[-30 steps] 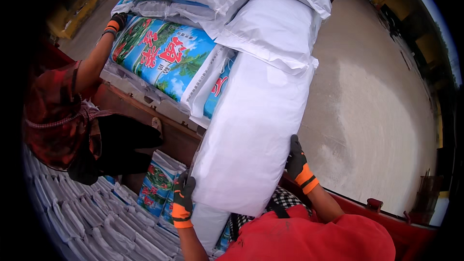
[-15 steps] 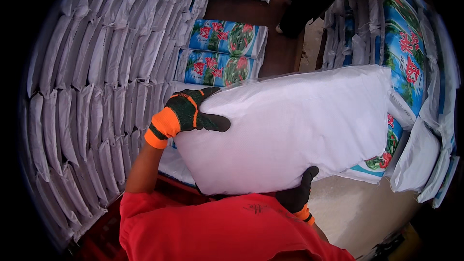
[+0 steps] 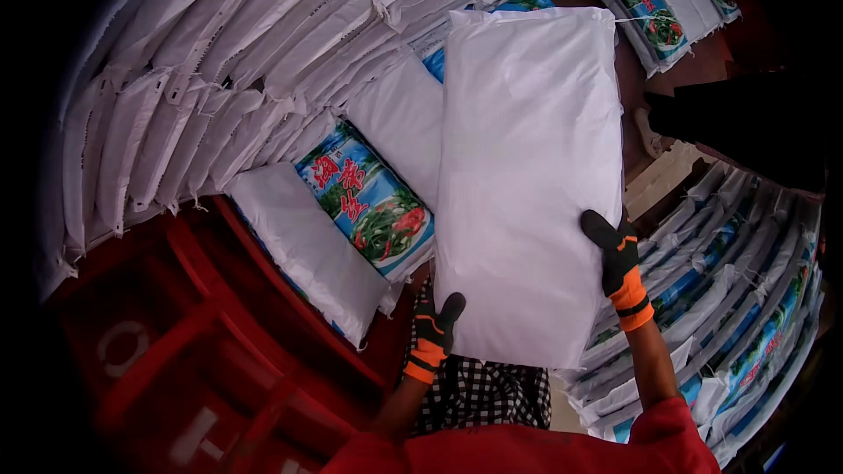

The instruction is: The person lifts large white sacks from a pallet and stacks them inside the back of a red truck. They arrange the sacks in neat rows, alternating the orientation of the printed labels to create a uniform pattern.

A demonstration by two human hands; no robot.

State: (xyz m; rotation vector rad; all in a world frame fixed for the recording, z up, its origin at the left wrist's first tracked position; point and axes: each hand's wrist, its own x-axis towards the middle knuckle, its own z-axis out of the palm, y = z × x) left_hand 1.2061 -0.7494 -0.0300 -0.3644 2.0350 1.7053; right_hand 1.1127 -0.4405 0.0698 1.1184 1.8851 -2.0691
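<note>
A large white woven sack point(image 3: 527, 184) is held in front of me, its long side pointing away from my body. My left hand point(image 3: 435, 329), in a dark glove with an orange cuff, grips its near left corner, thumb up along the edge. Around the right edge closes my right hand point(image 3: 619, 263), gloved the same way, thumb on top and fingers hidden under the sack. Left of the held sack lie a blue printed sack point(image 3: 369, 197) showing greens and red pieces, and a plain white one point(image 3: 303, 250); another white sack point(image 3: 399, 118) is partly covered.
Stacked white sacks point(image 3: 246, 26) form a wall at the far left. Red metal side panels point(image 3: 193, 325) stand at the near left. More stacked sacks point(image 3: 720, 290) fill the right. A person in dark clothing point(image 3: 746, 127) stands at the far right near printed sacks point(image 3: 645, 13).
The held sack has turned from lying crosswise to pointing away from me. My left hand now sits at its near left corner, my right on its right edge. The view has swung left.
</note>
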